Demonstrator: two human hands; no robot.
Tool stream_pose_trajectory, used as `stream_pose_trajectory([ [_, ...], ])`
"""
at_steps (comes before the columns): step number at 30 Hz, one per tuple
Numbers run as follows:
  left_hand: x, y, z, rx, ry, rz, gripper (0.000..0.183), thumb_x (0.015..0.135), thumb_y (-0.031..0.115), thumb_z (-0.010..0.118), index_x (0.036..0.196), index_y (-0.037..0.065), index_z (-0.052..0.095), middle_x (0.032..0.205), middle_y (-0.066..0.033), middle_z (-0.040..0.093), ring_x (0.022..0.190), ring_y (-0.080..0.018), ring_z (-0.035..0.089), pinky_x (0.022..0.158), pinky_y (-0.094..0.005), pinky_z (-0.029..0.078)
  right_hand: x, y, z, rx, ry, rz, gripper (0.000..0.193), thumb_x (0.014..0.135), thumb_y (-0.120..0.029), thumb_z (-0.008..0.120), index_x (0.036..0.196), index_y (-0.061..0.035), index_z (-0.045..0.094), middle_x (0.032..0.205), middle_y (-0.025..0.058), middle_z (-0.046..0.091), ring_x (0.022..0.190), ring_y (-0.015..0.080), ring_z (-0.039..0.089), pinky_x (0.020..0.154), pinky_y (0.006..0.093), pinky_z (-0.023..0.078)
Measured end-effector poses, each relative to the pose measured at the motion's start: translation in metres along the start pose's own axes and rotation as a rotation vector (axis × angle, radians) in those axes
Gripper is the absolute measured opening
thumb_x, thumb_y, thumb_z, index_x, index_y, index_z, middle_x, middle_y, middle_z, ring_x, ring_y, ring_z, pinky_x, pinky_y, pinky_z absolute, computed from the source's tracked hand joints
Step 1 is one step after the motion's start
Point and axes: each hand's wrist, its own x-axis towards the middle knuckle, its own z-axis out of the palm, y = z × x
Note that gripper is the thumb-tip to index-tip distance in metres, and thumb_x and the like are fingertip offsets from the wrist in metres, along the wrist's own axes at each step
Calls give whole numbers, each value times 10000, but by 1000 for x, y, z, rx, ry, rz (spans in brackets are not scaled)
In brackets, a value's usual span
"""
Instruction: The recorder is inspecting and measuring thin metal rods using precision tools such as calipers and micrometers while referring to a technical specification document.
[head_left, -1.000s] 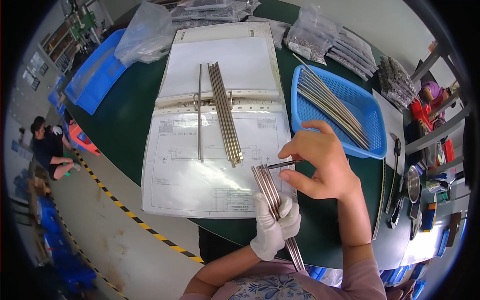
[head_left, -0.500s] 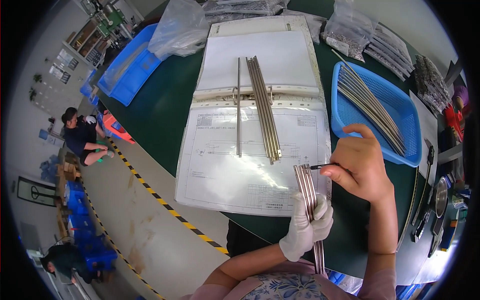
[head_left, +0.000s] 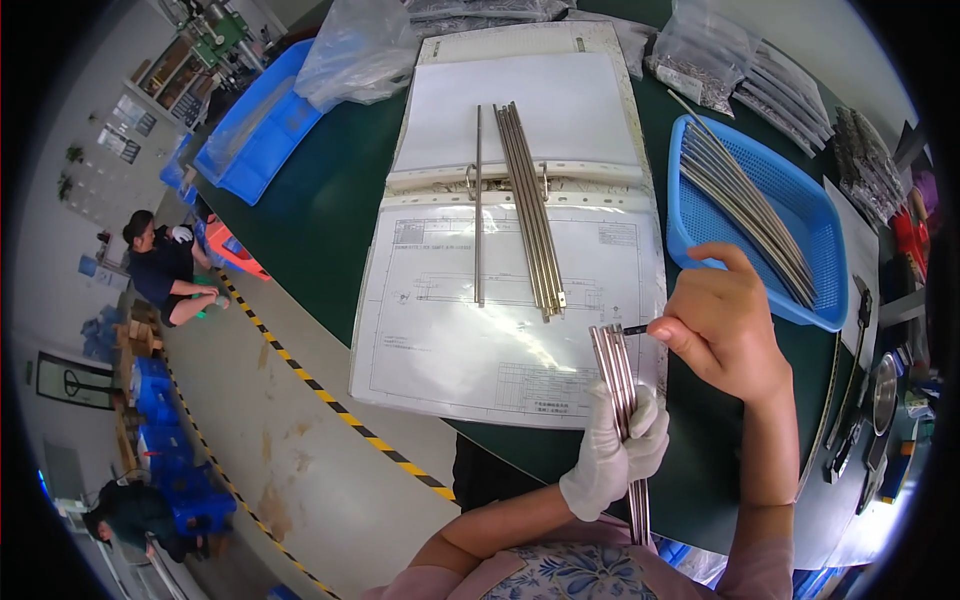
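My left hand (head_left: 605,455), in a white glove, is wrapped round a bundle of thin silvery metal rods (head_left: 615,370), held tilted above the near edge of the table. My bare right hand (head_left: 728,325) pinches a thin black tool (head_left: 637,329) between thumb and bent forefinger. Its tip is at the upper ends of the held rods; whether it enters one I cannot tell. Beyond my hands, an opened ring binder (head_left: 430,350) with a technical drawing bears a group of similar rods (head_left: 527,205). A slimmer set, one or two rods (head_left: 478,205), lies apart to their left.
At right stands a blue perforated basket (head_left: 840,305) with more rods (head_left: 750,205). Bags of small metal parts (head_left: 700,75) lie at the back. A blue bin (head_left: 250,180) and clear plastic (head_left: 360,55) are at far left. Two people (head_left: 160,265) are beyond striped floor tape (head_left: 330,400).
My view has shifted slightly. Both hands keep nearly the same pose, with the black tool still at the rod ends.
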Motion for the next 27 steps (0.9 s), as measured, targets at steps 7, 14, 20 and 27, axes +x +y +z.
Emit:
stream_pose_trajectory([
  [7, 1, -2, -6, -59, -38, -41, 649, 751, 793, 357, 631, 156, 338, 509, 49, 244, 400, -66, 183, 360, -234, 146, -4, 1, -2, 57, 42, 13, 215, 795, -253, 647, 692, -87, 559, 625, 44, 526, 588, 231, 547, 806, 381, 443],
  [14, -1, -1, -7, -62, -22, -27, 642, 757, 785, 369, 640, 155, 344, 505, 46, 251, 396, -72, 190, 358, -237, 150, -5, 0, 4, 135, 123, 43, 226, 799, -259, 650, 673, -91, 565, 593, 18, 515, 567, 217, 532, 828, 409, 435],
  [20, 0, -2, -8, -80, -52, -36, 643, 759, 786, 359, 638, 155, 334, 508, 49, 242, 403, -69, 182, 363, -235, 143, -6, 2, 4, 30, 54, 34, 224, 783, -237, 662, 663, -81, 554, 613, 22, 510, 580, 224, 531, 826, 419, 434],
  [27, 1, -2, -8, -82, -67, -26, 637, 766, 777, 363, 632, 155, 334, 507, 50, 242, 404, -68, 184, 361, -233, 147, -7, 3, 6, 39, 87, -21, 253, 771, -269, 673, 649, -84, 551, 614, 22, 503, 584, 227, 522, 828, 421, 429],
])
